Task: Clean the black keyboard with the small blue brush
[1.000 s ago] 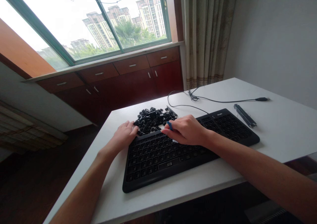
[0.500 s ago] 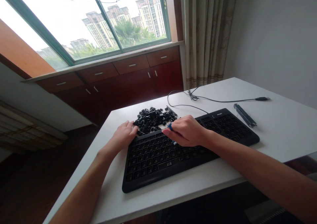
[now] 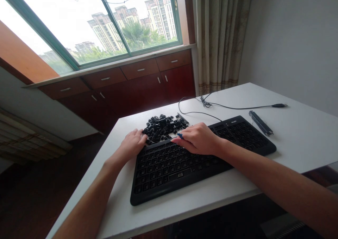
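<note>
A black keyboard [image 3: 163,181] with its keycaps off lies at a slant across the white table, rows of bare square sockets showing. My right hand [image 3: 199,138] is closed around a small blue brush-like tool [image 3: 180,135] over the keyboard's upper middle. Only a bit of blue sticks out past the thumb; its lower end is hidden. At the keyboard's far left corner rests my left hand [image 3: 133,142], fingers stretched out and thumb by the corner. Just beyond those fingertips is a heap of loose black keycaps [image 3: 161,126].
A black cable [image 3: 237,108] runs from the keyboard's back, partly bundled, to a USB plug [image 3: 279,105]. Right of the keyboard lies a long dark strip in clear wrap [image 3: 261,123]. Red-brown cabinets [image 3: 132,87] stand under the window beyond the white table [image 3: 303,140].
My right hand has shifted slightly left and up, and the tool's lower tip that showed under it is now hidden. My left hand and the keyboard look the same.
</note>
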The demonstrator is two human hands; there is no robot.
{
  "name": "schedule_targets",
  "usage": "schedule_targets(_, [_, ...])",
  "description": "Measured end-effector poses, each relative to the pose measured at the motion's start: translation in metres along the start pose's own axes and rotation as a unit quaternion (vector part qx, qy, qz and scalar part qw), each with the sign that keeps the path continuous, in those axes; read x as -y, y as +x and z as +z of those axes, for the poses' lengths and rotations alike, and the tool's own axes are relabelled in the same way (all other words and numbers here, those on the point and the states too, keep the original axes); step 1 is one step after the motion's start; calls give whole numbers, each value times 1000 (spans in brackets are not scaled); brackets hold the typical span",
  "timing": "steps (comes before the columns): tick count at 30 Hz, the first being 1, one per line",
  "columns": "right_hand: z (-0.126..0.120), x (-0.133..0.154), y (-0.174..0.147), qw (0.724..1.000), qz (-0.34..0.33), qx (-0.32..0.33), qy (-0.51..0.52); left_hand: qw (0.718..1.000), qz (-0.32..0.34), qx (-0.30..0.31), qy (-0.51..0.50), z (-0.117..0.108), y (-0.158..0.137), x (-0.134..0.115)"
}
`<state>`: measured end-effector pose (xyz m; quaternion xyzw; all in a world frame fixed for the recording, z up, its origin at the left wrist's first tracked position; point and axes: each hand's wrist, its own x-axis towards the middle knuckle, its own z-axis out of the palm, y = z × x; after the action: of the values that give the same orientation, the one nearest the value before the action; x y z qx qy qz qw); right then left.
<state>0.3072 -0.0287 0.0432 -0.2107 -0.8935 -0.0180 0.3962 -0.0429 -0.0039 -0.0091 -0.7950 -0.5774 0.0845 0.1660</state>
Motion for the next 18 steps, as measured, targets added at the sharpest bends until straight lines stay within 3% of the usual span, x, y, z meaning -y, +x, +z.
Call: schedule_targets(18, [-2,-1,-2,1000,-5,24,19,1000,-16,6,-24,-4,2,-3])
